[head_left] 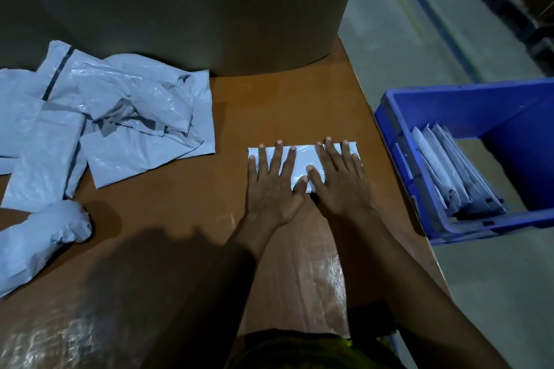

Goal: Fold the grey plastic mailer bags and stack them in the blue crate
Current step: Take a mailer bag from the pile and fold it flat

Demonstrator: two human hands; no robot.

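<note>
A folded grey mailer bag (pixel 301 163) lies flat on the brown table (pixel 180 204), right of centre. My left hand (pixel 274 183) presses on its left half with straight, spread fingers. Beside it, my right hand (pixel 338 177) lies flat on the right half, the two thumbs nearly touching. A loose pile of crumpled grey mailer bags (pixel 99 126) covers the table's left side. The blue crate (pixel 467 165) stands off the table's right edge, with several folded mailer bags (pixel 455 174) leaning on edge inside it.
A large brown cardboard wall (pixel 180 9) rises at the back of the table. One rolled-up grey bag (pixel 42 237) lies at the near left. Concrete floor (pixel 404 39) and dark shelving show at the right, beyond the crate.
</note>
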